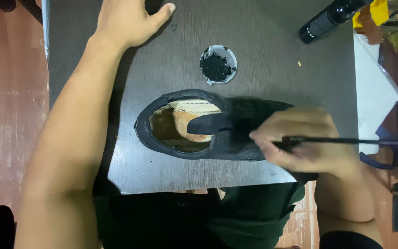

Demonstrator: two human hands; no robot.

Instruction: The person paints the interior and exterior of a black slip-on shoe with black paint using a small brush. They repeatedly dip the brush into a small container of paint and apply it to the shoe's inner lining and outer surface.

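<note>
My left hand [127, 20]: it lies flat and empty on the dark counter [263, 69] near the far left corner, fingers spread wide, well apart from everything else.
My right hand [307, 140]: its fingers are closed around a thin black brush handle [346, 140], over the toe end of the shoe; the handle runs out past the right edge of the counter. The brush tip is hidden by my fingers.
Black shoe [217, 127]: it lies near the front edge of the counter, about midway along it, opening turned up, heel toward the left, toe under my right hand. Its tan lining shows inside, with the black tongue folded across it.
Polish tin [218, 64]: small, round and open, black polish inside, just beyond the shoe toward the middle of the counter.
Black bottle [330, 18]: it lies tilted at the far right corner.
</note>
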